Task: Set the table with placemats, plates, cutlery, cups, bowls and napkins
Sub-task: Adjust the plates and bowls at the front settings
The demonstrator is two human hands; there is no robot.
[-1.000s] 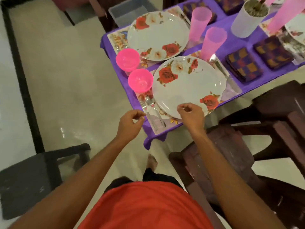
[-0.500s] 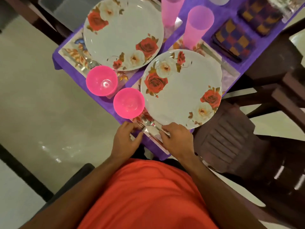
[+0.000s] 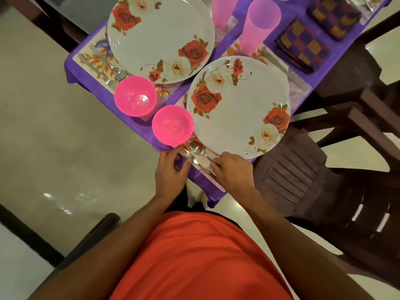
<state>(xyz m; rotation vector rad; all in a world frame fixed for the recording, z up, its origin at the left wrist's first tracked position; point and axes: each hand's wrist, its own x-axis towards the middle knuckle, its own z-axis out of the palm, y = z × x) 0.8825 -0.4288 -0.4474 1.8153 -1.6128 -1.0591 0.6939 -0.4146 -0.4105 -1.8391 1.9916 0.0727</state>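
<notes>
Both hands are at the near edge of the table, on the cutlery that lies beside the near plate (image 3: 238,107). The left hand (image 3: 171,169) is half closed: its forefinger and thumb come together around the fork (image 3: 186,154) and pinch it, and the other fingers are curled under. The right hand (image 3: 233,172) is also curled, knuckles up, and its fingertips (image 3: 215,159) sit on the handle of the spoon (image 3: 195,148). The thumb of this hand is hidden, so I cannot tell how firmly it grips.

The fork and spoon lie side by side on the placemat (image 3: 205,167), between the two hands, with the bowl of the spoon just beside the near pink bowl (image 3: 173,125). This bowl touches the rim of the near plate.

A second pink bowl (image 3: 135,96) stands near the far plate (image 3: 161,37). Behind the plates there are two pink cups (image 3: 259,24), and on the right two checked napkins (image 3: 303,46) lie on the purple tablecloth (image 3: 138,126). A knife (image 3: 283,70) lies on the far side of the near plate. A brown chair (image 3: 303,169) stands near the right hand.
</notes>
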